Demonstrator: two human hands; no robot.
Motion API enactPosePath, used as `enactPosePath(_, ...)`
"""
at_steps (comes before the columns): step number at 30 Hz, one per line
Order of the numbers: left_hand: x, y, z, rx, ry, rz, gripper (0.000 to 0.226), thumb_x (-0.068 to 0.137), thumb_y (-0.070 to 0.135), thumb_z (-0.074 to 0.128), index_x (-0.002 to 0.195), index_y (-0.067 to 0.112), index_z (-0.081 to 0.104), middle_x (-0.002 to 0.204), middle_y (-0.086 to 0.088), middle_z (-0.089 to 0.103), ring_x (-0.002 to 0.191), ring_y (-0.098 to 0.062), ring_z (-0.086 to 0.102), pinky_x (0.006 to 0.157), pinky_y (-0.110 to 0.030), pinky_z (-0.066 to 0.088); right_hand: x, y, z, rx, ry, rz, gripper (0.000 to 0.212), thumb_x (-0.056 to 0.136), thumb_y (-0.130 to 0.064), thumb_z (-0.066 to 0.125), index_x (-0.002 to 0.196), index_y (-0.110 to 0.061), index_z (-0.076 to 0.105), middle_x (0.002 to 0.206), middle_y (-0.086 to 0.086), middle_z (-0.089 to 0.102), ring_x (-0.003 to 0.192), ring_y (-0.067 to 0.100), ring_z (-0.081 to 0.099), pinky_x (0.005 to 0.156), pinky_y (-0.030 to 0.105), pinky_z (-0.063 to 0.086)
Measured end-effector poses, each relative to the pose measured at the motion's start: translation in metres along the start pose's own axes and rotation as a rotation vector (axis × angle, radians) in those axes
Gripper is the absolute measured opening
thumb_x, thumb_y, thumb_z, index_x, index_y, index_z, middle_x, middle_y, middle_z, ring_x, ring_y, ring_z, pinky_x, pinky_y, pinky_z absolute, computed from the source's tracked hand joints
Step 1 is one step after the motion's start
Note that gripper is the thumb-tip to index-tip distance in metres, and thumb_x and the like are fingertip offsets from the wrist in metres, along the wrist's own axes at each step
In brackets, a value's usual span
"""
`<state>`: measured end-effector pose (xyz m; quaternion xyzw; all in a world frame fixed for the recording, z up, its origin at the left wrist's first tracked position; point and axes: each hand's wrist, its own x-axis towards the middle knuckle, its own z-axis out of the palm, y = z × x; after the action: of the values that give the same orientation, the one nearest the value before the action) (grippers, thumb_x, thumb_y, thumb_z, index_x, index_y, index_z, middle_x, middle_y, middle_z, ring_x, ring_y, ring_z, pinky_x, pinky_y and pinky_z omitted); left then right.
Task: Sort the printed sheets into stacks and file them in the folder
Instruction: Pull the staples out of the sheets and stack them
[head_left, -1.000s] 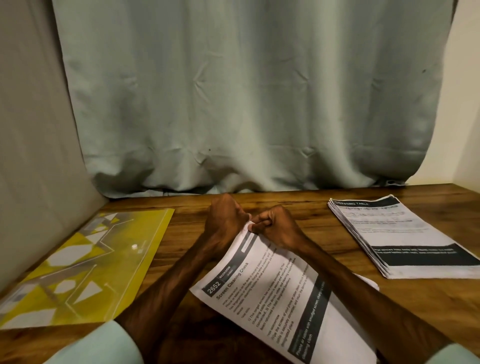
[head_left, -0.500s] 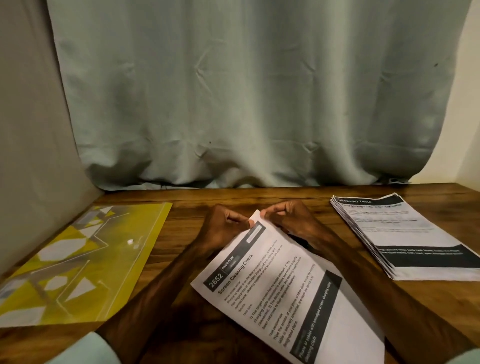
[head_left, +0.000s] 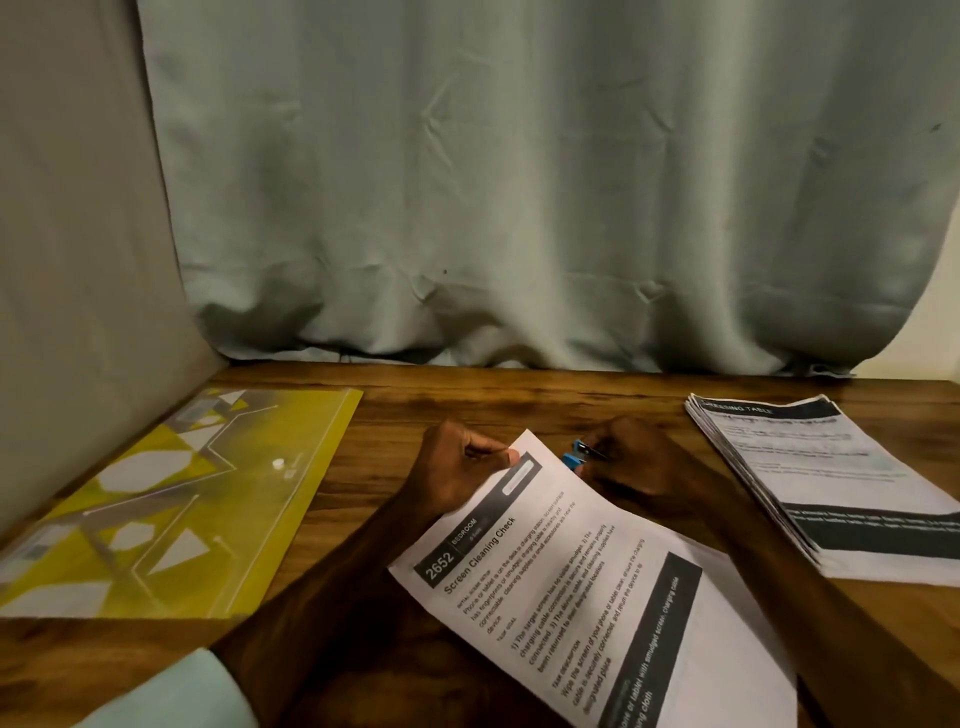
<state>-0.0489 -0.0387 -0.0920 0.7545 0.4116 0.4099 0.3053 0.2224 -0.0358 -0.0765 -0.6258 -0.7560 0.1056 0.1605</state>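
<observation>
A bundle of printed sheets (head_left: 587, 587) headed "Screen Cleaning Check" lies slanted across the middle of the wooden table (head_left: 519, 400). My left hand (head_left: 457, 467) pinches the bundle's top corner between thumb and curled fingers. Just right of that corner, my right hand (head_left: 628, 462) grips a small blue binder clip (head_left: 574, 457), which is off the paper. A second stack of printed sheets (head_left: 831, 483) lies at the right. A yellow folder (head_left: 171, 499) with grey and white shapes lies flat at the left.
A pale green curtain (head_left: 519, 208) hangs along the table's back edge. A grey panel (head_left: 78, 260) walls off the left side, close to the folder. Bare wood shows between the folder and my left arm.
My right hand has drawn away from the bundle's top corner to the right, and the blue clip now shows in its fingers. My left hand keeps its hold on the corner.
</observation>
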Motion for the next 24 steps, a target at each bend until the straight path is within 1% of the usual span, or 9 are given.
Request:
enactPosePath(2,0.0,0.0,0.001,0.003,0.015,0.019,0.011,0.089,0.019,0.077,0.098,0.013,0.081,0.092,0.004,0.079,0.077,-0.007,0.076,0.075,-0.035,0.063,0.001,-0.001,0.003,-0.005,0.025,0.007,0.021,0.09,-0.033,0.076,0.106,-0.02,0.079,0.104,-0.004,0.076,0.087,0.009,0.067,0.078,0.029,0.055)
enactPosePath(3,0.001,-0.001,0.001,-0.004,0.026,0.029,0.01,0.089,0.019,0.078,0.098,0.014,0.081,0.092,0.005,0.079,0.078,-0.006,0.076,0.075,-0.034,0.063,0.0,-0.001,0.004,0.094,0.04,0.02,0.022,0.091,-0.03,0.076,0.109,-0.018,0.078,0.105,-0.003,0.075,0.089,0.008,0.066,0.078,0.027,0.053)
enactPosePath(6,0.001,-0.001,0.002,-0.019,0.049,0.039,0.01,0.089,0.02,0.078,0.098,0.016,0.081,0.093,0.006,0.079,0.08,-0.006,0.076,0.077,-0.035,0.063,-0.011,-0.002,-0.007,0.839,0.036,0.11,0.023,0.098,-0.025,0.066,0.111,-0.01,0.075,0.104,0.006,0.076,0.091,0.015,0.067,0.076,0.028,0.053)
enactPosePath(9,0.003,0.001,0.002,-0.021,0.053,0.051,0.011,0.09,0.019,0.078,0.099,0.015,0.081,0.093,0.005,0.079,0.08,-0.007,0.076,0.077,-0.036,0.063,-0.019,-0.005,-0.023,1.206,0.051,0.087,0.034,0.101,-0.028,0.056,0.116,-0.002,0.07,0.105,0.012,0.073,0.084,0.017,0.065,0.066,0.027,0.056)
enactPosePath(11,0.003,0.003,0.003,-0.011,0.057,0.058,0.011,0.09,0.019,0.077,0.1,0.015,0.081,0.095,0.005,0.078,0.082,-0.005,0.076,0.078,-0.036,0.063,-0.022,-0.01,-0.027,1.184,0.029,0.074,0.036,0.101,-0.034,0.054,0.116,-0.005,0.07,0.103,0.01,0.073,0.081,0.014,0.063,0.062,0.026,0.052)
enactPosePath(14,0.002,0.006,0.003,0.007,0.068,0.067,0.012,0.09,0.018,0.078,0.1,0.014,0.081,0.097,0.005,0.078,0.084,-0.002,0.074,0.08,-0.034,0.062,-0.033,-0.031,-0.026,0.853,0.03,-0.016,0.029,0.102,-0.036,0.054,0.109,-0.015,0.073,0.091,-0.005,0.075,0.077,0.007,0.062,0.061,0.018,0.047)
enactPosePath(16,0.001,0.009,0.003,0.001,0.053,0.072,0.012,0.091,0.018,0.076,0.101,0.015,0.081,0.095,0.009,0.078,0.082,-0.003,0.075,0.076,-0.031,0.062,-0.038,-0.043,-0.025,0.75,0.07,-0.118,0.018,0.101,-0.028,0.06,0.112,-0.022,0.073,0.095,-0.013,0.076,0.089,0.0,0.069,0.073,0.011,0.051)
enactPosePath(19,-0.002,0.016,0.002,0.018,0.039,0.107,0.011,0.092,0.018,0.074,0.101,0.017,0.081,0.088,0.023,0.075,0.078,-0.001,0.075,0.071,-0.028,0.062,-0.038,-0.052,-0.022,0.695,0.039,-0.203,0.026,0.098,-0.028,0.067,0.123,-0.025,0.071,0.115,-0.01,0.075,0.109,0.007,0.07,0.096,0.03,0.056)
enactPosePath(24,-0.002,0.018,0.005,0.079,0.04,0.115,0.016,0.095,0.021,0.071,0.107,0.015,0.08,0.097,0.006,0.079,0.076,-0.003,0.074,0.067,-0.025,0.06,-0.039,-0.059,-0.022,0.617,-0.044,-0.308,0.026,0.093,-0.02,0.072,0.12,-0.02,0.074,0.116,-0.003,0.075,0.108,0.017,0.07,0.097,0.046,0.056)
